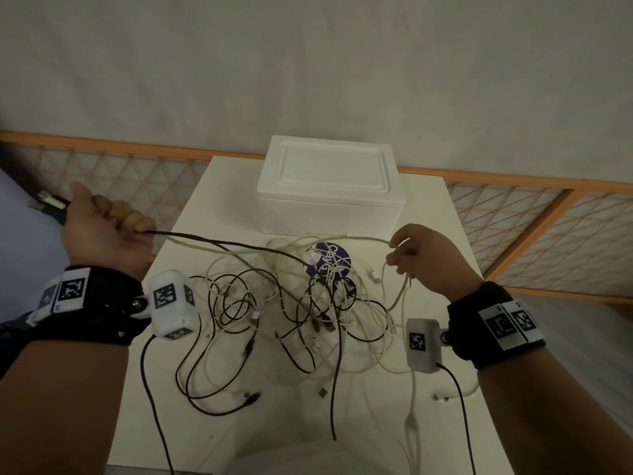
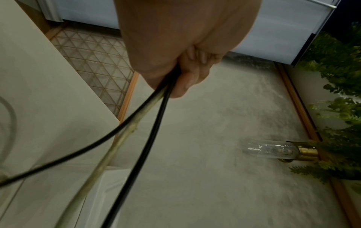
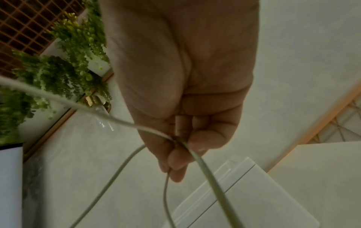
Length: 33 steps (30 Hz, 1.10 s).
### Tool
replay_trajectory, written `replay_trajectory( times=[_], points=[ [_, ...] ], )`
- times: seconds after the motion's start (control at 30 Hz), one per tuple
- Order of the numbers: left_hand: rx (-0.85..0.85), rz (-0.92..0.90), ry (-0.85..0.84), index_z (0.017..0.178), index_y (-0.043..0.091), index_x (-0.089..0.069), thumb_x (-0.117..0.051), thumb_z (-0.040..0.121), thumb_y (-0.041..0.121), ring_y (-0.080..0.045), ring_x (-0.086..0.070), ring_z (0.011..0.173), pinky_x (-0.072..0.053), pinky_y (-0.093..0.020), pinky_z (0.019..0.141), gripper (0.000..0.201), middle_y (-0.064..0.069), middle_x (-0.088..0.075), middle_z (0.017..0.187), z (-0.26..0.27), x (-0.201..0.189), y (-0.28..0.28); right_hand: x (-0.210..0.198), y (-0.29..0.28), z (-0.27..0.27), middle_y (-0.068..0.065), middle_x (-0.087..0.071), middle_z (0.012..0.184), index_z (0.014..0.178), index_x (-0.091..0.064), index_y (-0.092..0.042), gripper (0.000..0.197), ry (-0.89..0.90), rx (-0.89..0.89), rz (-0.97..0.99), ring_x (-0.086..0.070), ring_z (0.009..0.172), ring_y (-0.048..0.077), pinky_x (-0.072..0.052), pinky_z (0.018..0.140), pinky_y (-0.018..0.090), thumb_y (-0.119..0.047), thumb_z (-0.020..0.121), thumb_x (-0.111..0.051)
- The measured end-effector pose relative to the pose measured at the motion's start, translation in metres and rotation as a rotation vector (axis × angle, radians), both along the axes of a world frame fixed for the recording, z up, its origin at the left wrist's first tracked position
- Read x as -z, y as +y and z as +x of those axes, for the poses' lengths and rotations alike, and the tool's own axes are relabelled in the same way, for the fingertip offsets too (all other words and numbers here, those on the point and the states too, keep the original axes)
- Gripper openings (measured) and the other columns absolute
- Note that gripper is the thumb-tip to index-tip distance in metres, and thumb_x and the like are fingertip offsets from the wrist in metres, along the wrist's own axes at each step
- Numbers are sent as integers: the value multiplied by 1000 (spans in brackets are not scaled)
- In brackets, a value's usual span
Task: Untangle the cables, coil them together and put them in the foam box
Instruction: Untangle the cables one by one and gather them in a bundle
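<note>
Left hand (image 1: 102, 228) fist clamped on thin black cable (image 1: 239, 246) plus pale whitish cable (image 1: 342, 238); right hand (image 1: 416, 257) pinches pale one. Tangled black/white cable heap (image 1: 291, 317) on white table (image 1: 205, 186), before lidded white foam box (image 1: 329, 190). Cables light, limp, snag-prone; grip near plugs.

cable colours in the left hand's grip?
Black cables and one pale off-white cable, gripped by the left hand; left wrist view shows it best.
</note>
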<state>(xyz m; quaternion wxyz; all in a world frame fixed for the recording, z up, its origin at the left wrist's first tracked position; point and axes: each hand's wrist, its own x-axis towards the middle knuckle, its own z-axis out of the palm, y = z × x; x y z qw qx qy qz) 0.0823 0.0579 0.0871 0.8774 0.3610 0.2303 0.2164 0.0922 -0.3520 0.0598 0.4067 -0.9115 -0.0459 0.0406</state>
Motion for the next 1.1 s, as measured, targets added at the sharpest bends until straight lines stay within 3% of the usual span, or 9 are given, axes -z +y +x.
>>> replay_trajectory(
  times=[0.13,0.3,0.43,0.57,0.7,0.87,0.93,1.0,1.1],
  points=[
    [5,1,-2,53,24,-28,-39,95,59,-10,-16,42,-21,-18,42,56,9,-20,47,1,3,4,-6,3,-4,-9,-69,69,77,-62,-19,17,8,-72,-116,-62,55,3,-42,51,7,-4,83,-62],
    [-5,-2,-7,54,24,-30,-36,97,57,-11,-17,43,-21,-17,43,55,9,-21,49,2,0,12,-12,6,-9,-12,-66,71,75,-71,-22,12,72,-180,-255,-57,61,-10,-40,59,3,-11,80,-70],
    [16,-3,-28,52,24,-29,-37,98,53,-11,-13,45,-20,-20,43,55,8,-19,50,1,-7,12,-14,10,-10,-8,-72,73,83,-72,-20,11,148,-185,-218,-59,56,1,-46,61,13,-23,88,-63],
    [-10,-19,-22,55,22,-28,-39,100,48,-12,-14,43,-21,-19,40,53,6,-20,51,6,-16,2,-14,16,-8,-4,-72,70,84,-70,-18,17,175,-134,-187,-56,54,-1,-44,55,12,-19,92,-55],
    [24,-47,-64,55,21,-29,-44,98,47,-12,-13,44,-21,-21,41,53,5,-19,53,13,-31,-19,-12,26,-7,-6,-65,74,87,-63,-24,6,188,-127,-289,-58,71,11,-42,59,18,-29,88,-63],
    [254,-65,-193,57,21,-30,-45,98,50,-10,-14,42,-25,-19,41,51,6,-19,50,13,-58,-70,-27,58,-16,-5,-51,118,143,-29,-34,107,145,-201,-180,-55,87,6,-43,76,23,-64,51,-76],
    [395,-50,-242,58,21,-30,-41,99,50,-9,-16,39,-27,-19,41,52,6,-21,47,8,-68,-99,-37,79,-22,-6,-41,133,149,-16,-36,126,99,-241,-15,-50,109,9,-46,84,27,-63,42,-78],
    [554,-15,-312,56,19,-31,-37,100,49,-9,-17,38,-31,-21,44,54,5,-21,47,-2,-77,-125,-44,99,-28,-9,-41,140,148,-20,-32,119,32,-309,89,-43,124,4,-46,94,27,-52,51,-85],
    [697,57,-445,56,18,-30,-31,102,47,-9,-17,41,-33,-24,47,54,4,-18,50,-16,-96,-144,-45,114,-35,-3,-64,114,126,-48,-22,62,53,-380,200,-60,106,3,-48,92,25,-20,73,-82]
  ],
)
